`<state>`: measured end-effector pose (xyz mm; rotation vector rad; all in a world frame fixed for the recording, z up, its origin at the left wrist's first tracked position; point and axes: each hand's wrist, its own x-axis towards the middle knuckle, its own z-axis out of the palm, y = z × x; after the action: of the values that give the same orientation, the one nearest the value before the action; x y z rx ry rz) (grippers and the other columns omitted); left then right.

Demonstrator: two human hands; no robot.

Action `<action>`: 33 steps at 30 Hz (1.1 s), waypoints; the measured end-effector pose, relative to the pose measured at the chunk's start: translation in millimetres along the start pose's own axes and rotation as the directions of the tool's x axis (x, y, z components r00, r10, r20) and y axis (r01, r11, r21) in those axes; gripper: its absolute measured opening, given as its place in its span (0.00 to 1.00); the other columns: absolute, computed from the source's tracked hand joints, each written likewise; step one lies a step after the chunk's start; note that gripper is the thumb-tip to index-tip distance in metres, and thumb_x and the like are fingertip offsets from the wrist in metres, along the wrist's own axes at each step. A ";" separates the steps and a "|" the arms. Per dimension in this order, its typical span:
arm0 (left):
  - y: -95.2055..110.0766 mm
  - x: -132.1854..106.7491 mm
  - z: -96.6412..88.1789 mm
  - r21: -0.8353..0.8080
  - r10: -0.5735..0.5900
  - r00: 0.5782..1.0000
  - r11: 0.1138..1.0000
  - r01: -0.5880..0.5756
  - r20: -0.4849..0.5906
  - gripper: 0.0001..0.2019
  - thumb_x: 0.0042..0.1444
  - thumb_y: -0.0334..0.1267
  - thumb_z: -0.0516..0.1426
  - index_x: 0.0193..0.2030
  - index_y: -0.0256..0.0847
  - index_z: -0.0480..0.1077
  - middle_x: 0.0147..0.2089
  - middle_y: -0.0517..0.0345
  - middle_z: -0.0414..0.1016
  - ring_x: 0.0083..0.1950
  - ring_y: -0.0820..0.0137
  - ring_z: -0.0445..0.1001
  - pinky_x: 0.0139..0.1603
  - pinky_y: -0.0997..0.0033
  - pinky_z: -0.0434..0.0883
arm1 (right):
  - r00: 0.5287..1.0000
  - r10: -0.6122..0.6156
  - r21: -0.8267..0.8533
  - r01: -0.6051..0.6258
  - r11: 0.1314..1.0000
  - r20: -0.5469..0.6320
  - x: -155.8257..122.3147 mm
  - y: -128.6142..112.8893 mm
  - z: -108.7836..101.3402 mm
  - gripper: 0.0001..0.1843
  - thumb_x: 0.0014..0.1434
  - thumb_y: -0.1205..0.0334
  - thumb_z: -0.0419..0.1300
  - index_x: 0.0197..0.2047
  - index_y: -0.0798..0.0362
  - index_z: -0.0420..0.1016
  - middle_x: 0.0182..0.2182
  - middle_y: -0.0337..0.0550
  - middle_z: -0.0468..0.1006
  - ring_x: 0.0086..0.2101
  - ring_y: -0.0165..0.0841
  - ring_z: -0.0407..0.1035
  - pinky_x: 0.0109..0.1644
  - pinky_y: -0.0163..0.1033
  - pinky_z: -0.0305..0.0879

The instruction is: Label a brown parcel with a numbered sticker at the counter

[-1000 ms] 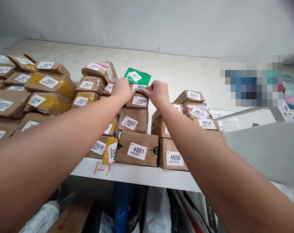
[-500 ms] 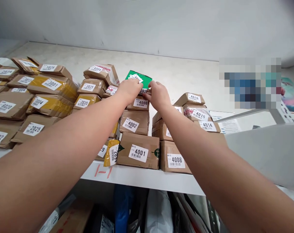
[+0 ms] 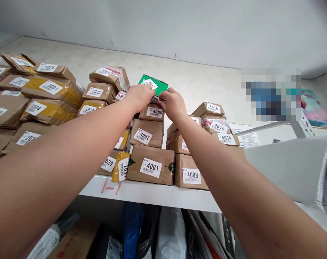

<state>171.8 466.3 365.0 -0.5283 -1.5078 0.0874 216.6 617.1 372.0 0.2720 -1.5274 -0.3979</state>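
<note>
Sliding R since 1 s ago, L hand (image 3: 144, 96) is now crowding R hand (image 3: 173, 104) and covering part of the 4007 label, which is showing in full in that earlier view.

Largest first: white shelf (image 3: 149, 196) is running across at 6 o'clock in view, w/ red 1-1 marks on its edge. Box 3001 (image 3: 52, 88), w/ yellow tape, is lying in the stacks at approx 10 o'clock. Box 4001 (image 3: 163, 171) is sitting on the shelf at btm of the mid stack; box 4008 (image 3: 189, 172) is standing just beside it at 3 o'clock. Box 4002 (image 3: 148, 132) is resting on 4001. Box 4016 (image 3: 210, 108) is topping a stack at approx 2 o'clock. Green box 4017 (image 3: 155, 84) is showing beyond the fingers at 12 o'clock. Box 4006 (image 3: 152, 112) is sitting on 4002.

Smallest: thin pkt 4007 (image 3: 155, 98) is lying at 12 o'clock of 4006, btwn the hands; can't tell if it's touching 4006. R thumb + forefinger are pinching its R end. L fingers are bunching together over its L part; can't tell if they're gripping.
</note>
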 end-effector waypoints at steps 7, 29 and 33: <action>-9.3 -8.8 15.0 -0.019 0.145 0.987 0.989 -0.146 -0.069 0.25 0.66 0.32 0.40 0.67 0.43 0.61 0.56 0.43 0.71 0.59 0.54 0.69 0.53 0.57 0.67 | 0.998 0.055 0.183 -0.049 0.982 -0.029 0.5 10.7 5.5 0.18 0.55 0.72 0.63 0.50 0.59 0.73 0.46 0.54 0.74 0.42 0.41 0.71 0.49 0.45 0.68; -2.0 -7.6 24.4 -0.124 0.108 0.988 0.985 -0.121 -0.110 0.23 0.66 0.31 0.41 0.65 0.39 0.64 0.59 0.40 0.68 0.65 0.50 0.62 0.64 0.50 0.60 | 1.000 -0.021 0.049 0.020 0.999 0.020 -8.6 8.9 9.5 0.15 0.68 0.60 0.50 0.51 0.52 0.76 0.43 0.49 0.72 0.39 0.39 0.68 0.48 0.46 0.68; -0.4 -9.2 19.4 -0.074 0.130 0.988 0.988 -0.136 -0.078 0.24 0.66 0.30 0.40 0.65 0.37 0.63 0.60 0.38 0.68 0.64 0.49 0.62 0.63 0.50 0.61 | 0.995 -0.071 -0.083 0.077 0.994 0.073 -13.3 10.2 4.7 0.20 0.70 0.57 0.45 0.56 0.52 0.72 0.47 0.53 0.73 0.43 0.43 0.67 0.48 0.48 0.66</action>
<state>152.3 467.9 356.1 -0.6889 -1.4082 0.1110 212.8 632.3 364.2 0.2501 -1.5672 -0.5349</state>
